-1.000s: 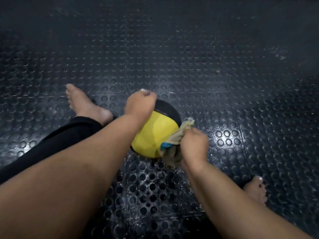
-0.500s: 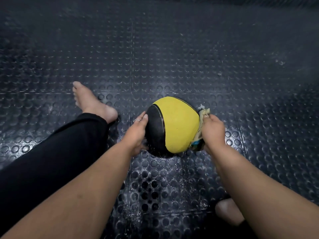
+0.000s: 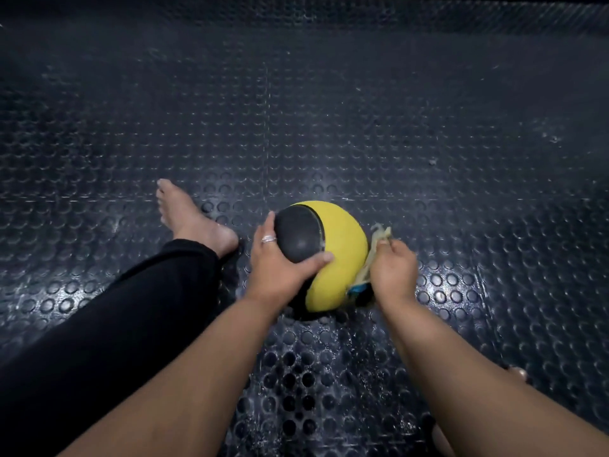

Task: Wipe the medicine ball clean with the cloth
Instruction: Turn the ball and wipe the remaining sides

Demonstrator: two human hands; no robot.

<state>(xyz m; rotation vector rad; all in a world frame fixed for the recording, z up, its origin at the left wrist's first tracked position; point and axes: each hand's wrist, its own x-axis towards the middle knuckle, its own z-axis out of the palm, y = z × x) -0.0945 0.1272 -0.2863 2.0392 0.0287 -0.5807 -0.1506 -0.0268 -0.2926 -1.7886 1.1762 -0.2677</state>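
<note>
Medicine ball (image 3: 342,255): a round ball with a matt, finely grained skin, a yellow panel to the right and a dark grey panel to the left, the two meeting at a curved seam.
Ball's place: on the floor (image 3: 362,120), a little below the middle of the view, between the two hands.
Cloth (image 3: 370,262): a thin, limp, pale beige rag with a blue patch at its lower end, bunched against the ball's 3 o'clock side.
Left hand (image 3: 280,268): palm spread over the grey panel at the ball's 8 o'clock; fingers (image 3: 267,225) curve up round the left side, thumb (image 3: 318,259) lies across the front near the seam, so the hand cups and holds the ball.
Ring (image 3: 268,239): a silver band on one left finger.
Right hand (image 3: 392,270): knuckles up, fingers curled tight round the bunched cloth, pressing it to the yellow panel.
Forearms: both bare, reaching in from 6 o'clock.
Floor: dark rubber matting with raised round studs, glossy, laid in square tiles.
Left leg (image 3: 108,318): in black fabric, stretched toward 11 o'clock, ending in a bare foot (image 3: 191,219) flat on the matting at the ball's 9 o'clock.
</note>
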